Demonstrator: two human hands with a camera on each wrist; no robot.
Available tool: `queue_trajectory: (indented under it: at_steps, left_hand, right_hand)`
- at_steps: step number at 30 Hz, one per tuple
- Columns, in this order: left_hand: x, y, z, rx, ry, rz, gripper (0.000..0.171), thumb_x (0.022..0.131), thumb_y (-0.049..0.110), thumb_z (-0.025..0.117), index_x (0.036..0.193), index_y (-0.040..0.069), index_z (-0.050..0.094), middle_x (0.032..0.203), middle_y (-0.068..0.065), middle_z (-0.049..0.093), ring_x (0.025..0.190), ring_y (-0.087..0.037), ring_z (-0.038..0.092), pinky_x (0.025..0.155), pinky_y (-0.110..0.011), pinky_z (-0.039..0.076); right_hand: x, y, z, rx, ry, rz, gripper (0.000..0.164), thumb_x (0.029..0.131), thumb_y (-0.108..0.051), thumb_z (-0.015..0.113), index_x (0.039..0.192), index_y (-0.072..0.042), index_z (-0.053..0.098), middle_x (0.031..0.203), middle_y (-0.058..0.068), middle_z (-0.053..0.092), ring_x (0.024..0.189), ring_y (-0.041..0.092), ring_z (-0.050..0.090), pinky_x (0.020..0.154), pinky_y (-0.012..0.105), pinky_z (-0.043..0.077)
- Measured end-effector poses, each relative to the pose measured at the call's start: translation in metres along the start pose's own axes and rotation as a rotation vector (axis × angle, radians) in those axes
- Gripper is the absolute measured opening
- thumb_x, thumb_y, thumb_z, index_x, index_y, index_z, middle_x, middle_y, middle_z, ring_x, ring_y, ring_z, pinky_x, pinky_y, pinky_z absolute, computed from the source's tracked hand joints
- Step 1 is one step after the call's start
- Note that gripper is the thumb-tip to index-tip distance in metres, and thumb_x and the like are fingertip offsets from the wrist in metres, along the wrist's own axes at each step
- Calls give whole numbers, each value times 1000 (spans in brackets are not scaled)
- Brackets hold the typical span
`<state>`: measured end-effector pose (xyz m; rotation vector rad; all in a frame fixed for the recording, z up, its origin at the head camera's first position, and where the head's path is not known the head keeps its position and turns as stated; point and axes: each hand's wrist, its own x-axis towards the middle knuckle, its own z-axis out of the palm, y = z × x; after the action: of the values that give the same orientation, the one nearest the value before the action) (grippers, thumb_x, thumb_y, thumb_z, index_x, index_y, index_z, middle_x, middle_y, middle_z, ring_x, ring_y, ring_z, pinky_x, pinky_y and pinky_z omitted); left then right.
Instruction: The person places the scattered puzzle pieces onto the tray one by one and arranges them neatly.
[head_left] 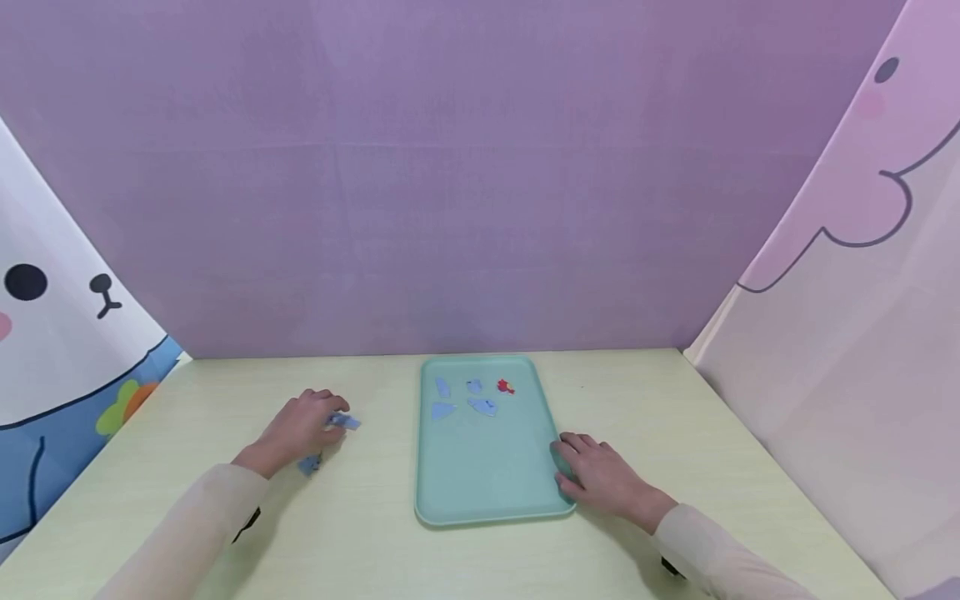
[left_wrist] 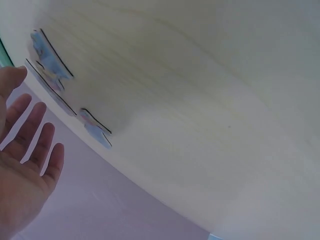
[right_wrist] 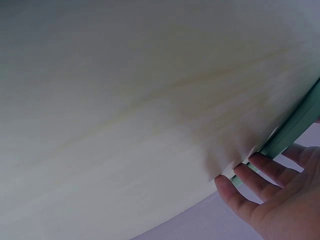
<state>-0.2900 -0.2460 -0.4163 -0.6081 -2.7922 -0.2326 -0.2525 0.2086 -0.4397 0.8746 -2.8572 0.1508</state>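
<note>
Left panel: a cloth printed with a white animal face stands along the table.
Left near piece: a flat blue printed piece lies on the table just below the left wrist; its long axis is hard to tell.
Left hand: the left hand is released, fingers relaxed and lightly bent above the tabletop.
Fingertip piece: a slim blue fragment lies by these fingertips, long axis roughly left to right, right end angled slightly toward the person.
Tray: the green rectangular tray has its long axis running away from the person.
Tray's left pieces: a narrow blue strip runs near to far; the blue wedge just below it points right.
Tray's middle pieces: a small blue piece sits above a longer blue piece, which slants left to right, right end nearer the person.
Tray's right piece: a red-and-yellow piece, compact.
Right hand: the right hand is relaxed and ungrasping, fingertips touching the tray's right rim.
</note>
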Motion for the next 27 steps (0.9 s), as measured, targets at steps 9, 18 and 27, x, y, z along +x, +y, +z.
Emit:
queue_trajectory:
  at_steps: [9, 18, 27]
  left_hand:
    - [0, -5, -2, -19, -27, -9, 30, 73, 15, 73, 100, 7, 66, 96, -8, 65, 84, -30, 57, 68, -45, 48]
    - [0, -13, 2, -50, -68, -38, 28, 76, 17, 72, 101, 8, 65, 97, -7, 64, 86, -29, 56, 73, -46, 47]
    - [2, -17, 6, -50, -45, -9, 25, 75, 17, 72, 99, 9, 66, 98, -7, 63, 86, -28, 56, 73, -47, 47]
  right_hand:
    - [0, 2, 2, -11, 10, -10, 44, 88, -31, 54, 123, -4, 52, 126, 16, 52, 115, 32, 49, 83, 51, 46]
    - [0, 0, 0, 0, 2, -4, 44, 88, -31, 54, 124, -4, 51, 126, 16, 51, 116, 32, 48, 84, 53, 45]
    - [-1, 0, 0, -7, 6, -8, 44, 88, -31, 54, 124, -4, 51, 126, 17, 52, 115, 33, 49, 83, 52, 46]
